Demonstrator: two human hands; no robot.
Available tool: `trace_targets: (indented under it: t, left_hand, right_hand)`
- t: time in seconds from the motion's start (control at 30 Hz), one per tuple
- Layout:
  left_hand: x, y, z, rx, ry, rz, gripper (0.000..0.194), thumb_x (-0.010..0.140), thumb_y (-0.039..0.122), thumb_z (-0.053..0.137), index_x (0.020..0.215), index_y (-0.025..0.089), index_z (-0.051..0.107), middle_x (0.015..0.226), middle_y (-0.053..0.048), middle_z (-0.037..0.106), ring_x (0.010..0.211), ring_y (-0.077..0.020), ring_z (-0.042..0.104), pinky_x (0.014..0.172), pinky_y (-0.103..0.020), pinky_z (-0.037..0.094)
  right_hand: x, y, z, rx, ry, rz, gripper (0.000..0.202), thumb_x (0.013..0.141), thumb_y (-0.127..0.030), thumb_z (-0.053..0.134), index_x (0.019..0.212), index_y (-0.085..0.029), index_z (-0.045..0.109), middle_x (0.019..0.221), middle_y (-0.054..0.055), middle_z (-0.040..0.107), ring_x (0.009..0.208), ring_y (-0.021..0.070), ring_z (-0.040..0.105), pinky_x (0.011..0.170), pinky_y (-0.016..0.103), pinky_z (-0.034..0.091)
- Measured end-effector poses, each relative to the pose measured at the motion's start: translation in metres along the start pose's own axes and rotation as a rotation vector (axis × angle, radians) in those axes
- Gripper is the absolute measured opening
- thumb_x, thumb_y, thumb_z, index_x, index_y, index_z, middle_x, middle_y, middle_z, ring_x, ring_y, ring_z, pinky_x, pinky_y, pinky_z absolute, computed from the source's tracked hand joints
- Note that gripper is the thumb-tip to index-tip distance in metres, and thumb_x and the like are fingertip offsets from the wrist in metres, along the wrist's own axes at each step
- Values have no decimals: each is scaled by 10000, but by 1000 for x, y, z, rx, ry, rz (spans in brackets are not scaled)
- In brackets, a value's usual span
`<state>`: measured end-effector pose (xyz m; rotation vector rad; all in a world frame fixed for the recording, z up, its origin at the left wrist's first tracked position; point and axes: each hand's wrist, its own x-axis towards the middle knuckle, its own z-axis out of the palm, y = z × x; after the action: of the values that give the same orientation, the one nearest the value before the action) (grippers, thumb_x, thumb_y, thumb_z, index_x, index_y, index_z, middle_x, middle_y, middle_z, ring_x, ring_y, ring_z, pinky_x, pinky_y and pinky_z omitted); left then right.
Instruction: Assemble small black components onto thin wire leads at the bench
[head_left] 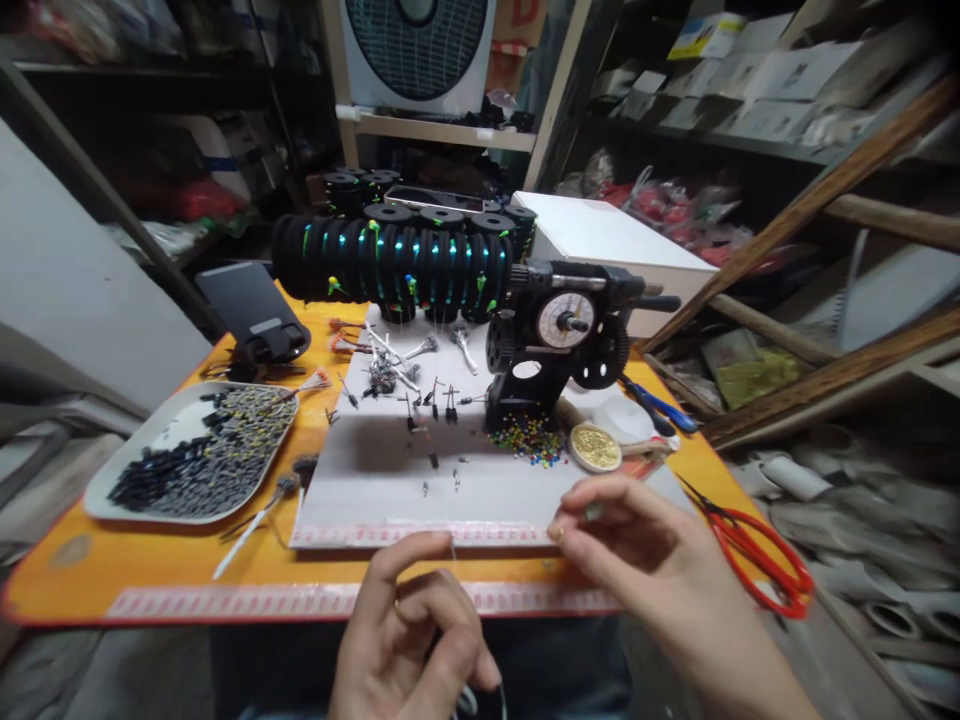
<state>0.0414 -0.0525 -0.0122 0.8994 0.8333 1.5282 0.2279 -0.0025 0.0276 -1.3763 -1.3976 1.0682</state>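
My left hand [420, 630] is at the front edge of the table, fingers curled around a thin line [454, 548]. One end stands up by the index fingertip, and a pale loop shows under the palm. Across from it, my right hand [637, 545] pinches a tiny gold-coloured bead [556, 533] between thumb and fingertips. The two hands are apart. Beyond them a white board [360, 500] carries several small dark and silver fittings [433, 460], a scatter of coloured beads [529, 440] and a round dish of gold-coloured bits [596, 448].
A black winding device with a dial [566, 320] holds a row of black spools [394, 262]. To the left are a tray of small grey and black parts [97, 500] and a phone stand [255, 310]. Red-handled scissors [757, 560] and blue-handled pliers [660, 405] lie right.
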Motion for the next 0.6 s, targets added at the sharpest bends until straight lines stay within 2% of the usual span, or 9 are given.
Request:
trace_targets:
  t: [0.1,0.17,0.27,0.4,0.53,0.6]
  left_hand:
    - [-4,1,-2,-63,2,-60,423,915,343,696,1309,320,543,602,43,669,554,-89,596,590,-185,484]
    - [-6,3,-5,-92,3,-103,498,894,355,721,1345,327,511,603,50,666,543,-86,594,589,-189,492]
    - [-9,7,-9,-130,-17,-159,582,874,388,740,1391,356,474,603,58,659,530,-76,596,573,-176,484]
    - [-12,12,-15,-142,-9,-221,628,856,389,760,1407,409,459,629,69,659,535,-70,625,584,-172,489]
    - [-15,17,-19,-116,-2,-306,697,830,413,779,1425,465,419,660,86,644,553,-75,650,633,-195,498]
    - [-15,19,-21,-51,-12,-343,741,844,438,755,1471,457,359,656,86,613,547,-79,619,651,-218,480]
  right_hand:
    - [-18,-2,27,243,-133,162,196,793,-334,797,898,-211,686,770,5,730,687,115,694,613,169,555]
    - [-23,-3,39,285,-198,157,155,804,-293,782,898,-214,689,782,2,733,693,115,698,638,179,563]
    - [-25,-6,47,164,-243,-3,72,822,-172,732,859,-229,708,791,-2,741,728,127,715,676,196,570]
    - [-23,-12,52,4,-267,-211,195,829,-70,659,846,-240,754,770,5,742,730,138,715,665,210,566]
    - [-24,-15,56,10,-258,-248,222,820,-44,653,879,-241,735,788,0,751,728,138,726,660,206,581]
    - [-25,-16,58,-11,-248,-262,194,835,-60,658,896,-239,703,796,-4,748,723,138,723,665,207,582]
